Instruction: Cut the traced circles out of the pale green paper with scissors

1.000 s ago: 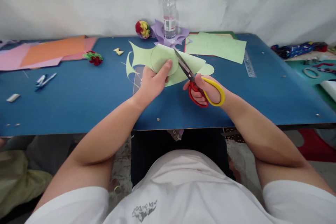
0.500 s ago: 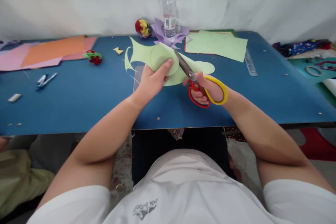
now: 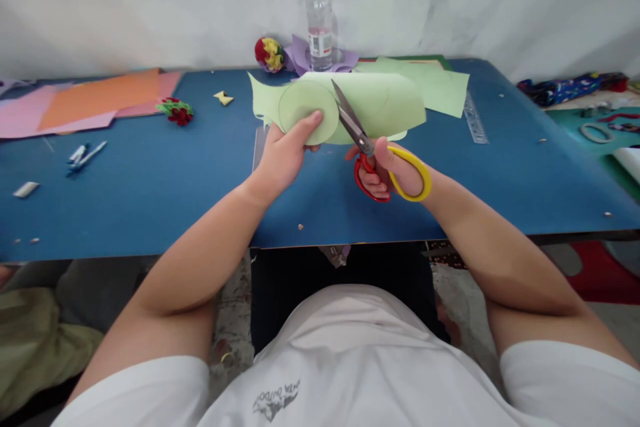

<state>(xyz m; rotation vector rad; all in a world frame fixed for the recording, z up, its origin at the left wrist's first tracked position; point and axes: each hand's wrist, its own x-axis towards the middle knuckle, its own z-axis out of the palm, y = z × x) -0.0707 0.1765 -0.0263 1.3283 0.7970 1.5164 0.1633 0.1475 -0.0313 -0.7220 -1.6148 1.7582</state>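
Observation:
My left hand [image 3: 290, 150] pinches a sheet of light green paper [image 3: 385, 97] above the table, thumb on top and fingers beneath. A drawn circle, partly cut along its edge, lies under the thumb, and the paper's left end has curved cut-outs. My right hand [image 3: 387, 170] is closed around the scissors [image 3: 363, 143], which have one yellow and one red handle loop. The blades are slightly parted and cross the paper at the right side of the circle, pointing up and left.
On the blue table [image 3: 200, 213] stands a plastic bottle [image 3: 320, 20] by the wall, beside purple paper [image 3: 299, 53] and a red-yellow ball [image 3: 269, 55]. Green sheets [image 3: 447, 93] and a ruler [image 3: 475, 118] lie right; orange paper [image 3: 100, 100], a red flower [image 3: 177, 111] and pens [image 3: 86, 158] left.
The green paper's right part has swung up and flattened toward me, showing a broad face with another drawn curve. The thin strip hanging at its left end is largely out of sight.

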